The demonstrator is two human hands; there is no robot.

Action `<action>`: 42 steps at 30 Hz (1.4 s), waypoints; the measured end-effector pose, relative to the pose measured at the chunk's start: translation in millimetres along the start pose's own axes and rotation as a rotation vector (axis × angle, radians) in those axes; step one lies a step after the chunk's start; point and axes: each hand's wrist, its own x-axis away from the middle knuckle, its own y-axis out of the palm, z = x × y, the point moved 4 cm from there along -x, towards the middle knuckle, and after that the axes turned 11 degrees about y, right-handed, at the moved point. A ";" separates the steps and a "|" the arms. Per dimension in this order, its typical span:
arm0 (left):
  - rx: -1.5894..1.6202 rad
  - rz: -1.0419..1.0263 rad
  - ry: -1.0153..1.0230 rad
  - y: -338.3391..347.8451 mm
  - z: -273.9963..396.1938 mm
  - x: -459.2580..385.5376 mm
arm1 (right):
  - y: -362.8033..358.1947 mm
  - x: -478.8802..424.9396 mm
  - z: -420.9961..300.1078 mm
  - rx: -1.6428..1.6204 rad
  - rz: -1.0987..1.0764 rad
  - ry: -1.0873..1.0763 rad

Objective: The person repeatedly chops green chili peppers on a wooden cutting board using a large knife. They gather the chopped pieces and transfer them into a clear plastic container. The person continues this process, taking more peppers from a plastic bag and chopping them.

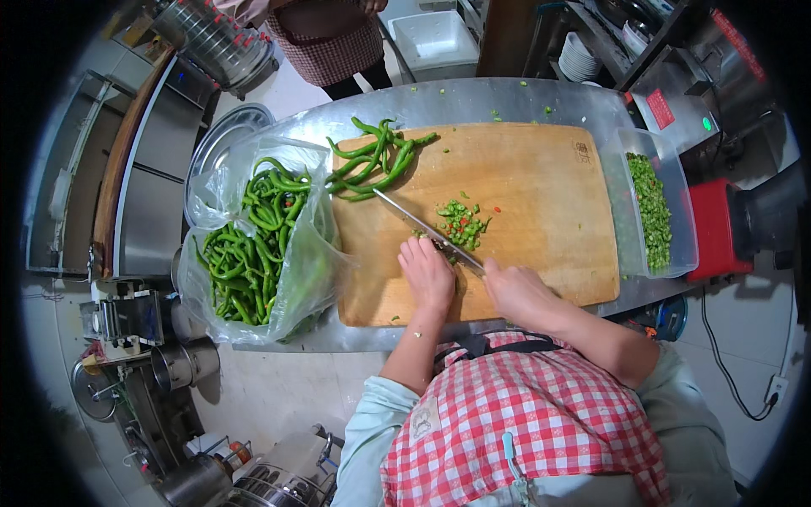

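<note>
My right hand (514,288) grips the handle of a long kitchen knife (421,225), its blade slanting up and left across the wooden cutting board (538,190). Close against the blade, my left hand (427,269) presses down on the board with its fingertips together; what lies under them is hidden. Just beyond the blade is a small heap of chopped green peppers (462,225) with a few red bits. Whole green chili peppers (386,158) lie at the board's far left corner. More fill an open clear plastic bag (317,253) left of the board.
A clear plastic container (681,222) at the right holds chopped green peppers. Beside it stands a red-based appliance (713,228). The board rests on a steel table (507,98). A person in a checked apron (336,54) stands across it. A metal basin (244,114) is behind the bag.
</note>
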 end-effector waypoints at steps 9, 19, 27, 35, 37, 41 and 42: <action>0.059 -0.015 0.017 -12.9 -8.9 4.7 | -11.5 6.2 1.8 -0.036 0.046 -0.003; 0.077 0.058 0.120 -13.0 -7.3 28.6 | 5.5 -3.4 4.1 -0.058 0.103 -0.053; 0.129 0.047 0.080 -7.6 -8.4 30.0 | 10.2 -7.2 5.1 -0.085 0.112 -0.069; 0.135 -0.003 0.116 -13.5 -8.4 38.4 | 19.8 2.8 8.4 0.028 0.040 -0.101; 0.130 -0.017 0.112 -10.4 -10.8 39.7 | 16.8 1.6 9.2 -0.010 0.078 -0.093; 0.178 0.100 0.086 -26.5 -8.3 43.2 | 2.1 18.4 3.1 0.045 0.013 -0.132; 0.168 0.024 0.088 -28.4 -7.7 45.1 | 0.9 21.5 -0.3 0.085 -0.028 -0.143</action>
